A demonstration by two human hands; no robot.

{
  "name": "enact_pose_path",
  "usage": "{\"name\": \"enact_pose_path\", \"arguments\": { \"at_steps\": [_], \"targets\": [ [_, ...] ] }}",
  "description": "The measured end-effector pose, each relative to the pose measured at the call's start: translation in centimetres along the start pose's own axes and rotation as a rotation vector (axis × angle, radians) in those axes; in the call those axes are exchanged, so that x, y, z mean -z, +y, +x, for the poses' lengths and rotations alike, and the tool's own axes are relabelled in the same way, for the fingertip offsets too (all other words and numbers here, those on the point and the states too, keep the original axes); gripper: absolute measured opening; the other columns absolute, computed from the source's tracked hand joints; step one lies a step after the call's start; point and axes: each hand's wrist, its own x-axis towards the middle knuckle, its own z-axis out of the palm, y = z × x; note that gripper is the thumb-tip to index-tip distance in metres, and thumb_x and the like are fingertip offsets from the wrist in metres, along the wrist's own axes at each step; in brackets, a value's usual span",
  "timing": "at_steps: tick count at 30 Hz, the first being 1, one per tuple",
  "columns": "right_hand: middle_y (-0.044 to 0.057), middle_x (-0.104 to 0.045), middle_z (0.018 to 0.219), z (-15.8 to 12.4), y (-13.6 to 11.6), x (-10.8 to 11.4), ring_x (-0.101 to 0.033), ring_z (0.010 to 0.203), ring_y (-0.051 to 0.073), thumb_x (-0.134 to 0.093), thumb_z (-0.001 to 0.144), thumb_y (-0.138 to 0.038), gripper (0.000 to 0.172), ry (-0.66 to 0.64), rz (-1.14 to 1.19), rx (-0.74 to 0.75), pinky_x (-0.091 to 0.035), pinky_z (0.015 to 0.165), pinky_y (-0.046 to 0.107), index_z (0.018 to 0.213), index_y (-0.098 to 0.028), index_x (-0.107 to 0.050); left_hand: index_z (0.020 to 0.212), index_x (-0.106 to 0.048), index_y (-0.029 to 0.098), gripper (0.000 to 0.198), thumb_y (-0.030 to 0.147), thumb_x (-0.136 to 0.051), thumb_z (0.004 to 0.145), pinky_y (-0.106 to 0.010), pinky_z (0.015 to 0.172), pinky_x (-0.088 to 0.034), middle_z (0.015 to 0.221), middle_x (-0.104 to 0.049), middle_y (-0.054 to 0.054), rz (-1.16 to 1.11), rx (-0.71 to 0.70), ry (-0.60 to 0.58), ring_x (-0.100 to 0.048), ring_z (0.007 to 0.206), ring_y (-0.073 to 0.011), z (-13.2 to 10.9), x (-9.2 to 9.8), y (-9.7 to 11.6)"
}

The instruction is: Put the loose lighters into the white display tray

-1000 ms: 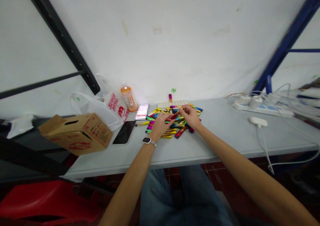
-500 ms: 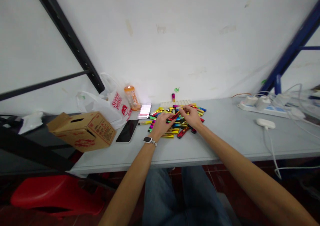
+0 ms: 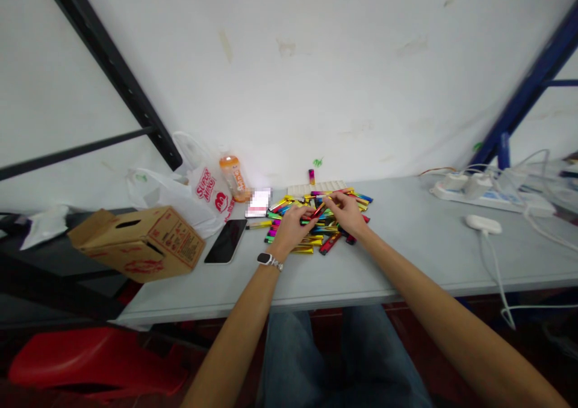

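Note:
A heap of several shiny coloured sticks (image 3: 311,239) in gold, red, green and blue lies on the grey table (image 3: 397,263), close to the wall. Both hands are over the heap. My left hand (image 3: 291,227), with a watch on its wrist, and my right hand (image 3: 347,212) each pinch one end of a single red stick (image 3: 318,210) held slanted between them. A flat cream tray (image 3: 316,187) lies just behind the heap, with one small stick standing at its back edge.
A black phone (image 3: 226,241) lies left of the heap, then a tilted cardboard box (image 3: 139,242), a white plastic bag (image 3: 198,194) and an orange bottle (image 3: 232,176). A power strip (image 3: 487,194) with plugs and cables sits at the right. A red chair (image 3: 90,363) stands at the lower left.
Both hands stay over the heap, still on the red stick. The view has shifted slightly; nothing else on the table has moved.

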Motion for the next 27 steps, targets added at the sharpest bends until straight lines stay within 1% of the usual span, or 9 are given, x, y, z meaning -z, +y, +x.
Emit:
{"name": "enact_pose_path", "arguments": {
  "at_steps": [4,8,11,14,17,19,21,23,27],
  "targets": [
    [0.005,-0.071,0.082,0.6,-0.6,-0.6,-0.061,0.075,0.019,-0.07,0.076,-0.058,0.042,-0.006,0.256,-0.129,-0.047,0.071,0.031,0.088,-0.018,-0.073,0.1,-0.07,0.018,0.017,0.029,-0.069,0.086,-0.035,0.082,-0.056,0.094,-0.072,-0.005,-0.119,0.046,0.02,-0.068,0.083,-0.0173,0.1,-0.4,0.0],
    [0.005,-0.072,0.083,0.6,-1.5,-1.0,-0.064,0.079,0.02,-0.064,0.079,-0.062,0.045,-0.086,0.3,-0.212,-0.048,0.074,0.031,0.081,-0.018,-0.072,0.101,-0.07,0.019,0.019,0.033,-0.067,0.088,-0.036,0.084,-0.057,0.099,-0.074,-0.007,-0.199,0.054,0.059,-0.069,0.086,-0.0179,0.3,-0.9,0.2],
    [0.005,-0.072,0.084,0.6,-2.0,-1.5,-0.064,0.083,0.02,-0.056,0.084,-0.066,0.048,-0.127,0.322,-0.2,-0.05,0.077,0.031,0.08,-0.02,-0.07,0.101,-0.07,0.019,0.017,0.031,-0.066,0.089,-0.035,0.085,-0.056,0.101,-0.074,-0.006,-0.218,0.067,0.099,-0.069,0.088,-0.0182,0.4,-0.9,0.6],
    [0.003,-0.069,0.082,0.8,-2.3,-2.4,-0.063,0.082,0.018,-0.055,0.085,-0.065,0.044,-0.092,0.371,-0.15,-0.05,0.079,0.03,0.079,-0.022,-0.064,0.095,-0.069,0.02,0.011,0.028,-0.064,0.09,-0.032,0.079,-0.054,0.095,-0.074,-0.004,-0.16,0.092,0.154,-0.067,0.085,-0.0171,0.4,-0.6,0.9],
    [-0.001,-0.061,0.07,1.4,-2.6,-3.1,-0.059,0.069,0.015,-0.057,0.084,-0.066,0.042,-0.046,0.456,-0.155,-0.051,0.07,0.029,0.079,-0.024,-0.055,0.084,-0.067,0.02,0.012,0.026,-0.06,0.091,-0.03,0.073,-0.051,0.084,-0.071,-0.003,-0.055,0.11,0.265,-0.063,0.081,-0.0167,0.6,-0.1,0.9],
    [-0.005,-0.049,0.058,1.8,-2.7,-3.3,-0.05,0.054,0.013,-0.057,0.081,-0.069,0.045,-0.048,0.518,-0.203,-0.047,0.056,0.026,0.079,-0.025,-0.049,0.08,-0.065,0.019,0.014,0.025,-0.058,0.091,-0.029,0.07,-0.049,0.08,-0.069,-0.002,-0.029,0.122,0.336,-0.061,0.078,-0.0159,0.8,0.2,0.9],
    [-0.008,-0.037,0.051,2.0,-2.8,-3.2,-0.035,0.043,0.01,-0.051,0.081,-0.073,0.049,-0.086,0.563,-0.284,-0.034,0.041,0.023,0.076,-0.024,-0.047,0.079,-0.062,0.019,0.015,0.025,-0.057,0.091,-0.028,0.069,-0.048,0.078,-0.068,-0.001,-0.039,0.125,0.367,-0.06,0.074,-0.0148,1.3,0.5,0.8],
    [-0.009,-0.03,0.048,2.1,-2.8,-3.0,-0.025,0.038,0.009,-0.042,0.084,-0.074,0.052,-0.14,0.59,-0.364,-0.021,0.036,0.022,0.073,-0.024,-0.046,0.077,-0.061,0.019,0.016,0.025,-0.057,0.091,-0.028,0.069,-0.048,0.076,-0.066,-0.001,-0.048,0.109,0.36,-0.06,0.074,-0.0147,2.1,0.7,0.9],
    [-0.009,-0.041,0.051,1.7,-2.9,-2.8,-0.028,0.037,0.008,-0.048,0.084,-0.069,0.044,-0.129,0.574,-0.361,-0.018,0.035,0.02,0.079,-0.025,-0.042,0.082,-0.062,0.019,0.013,0.026,-0.057,0.091,-0.029,0.072,-0.049,0.08,-0.067,-0.002,-0.071,0.078,0.326,-0.061,0.078,-0.0154,3.9,0.8,1.1]
  ]
}}
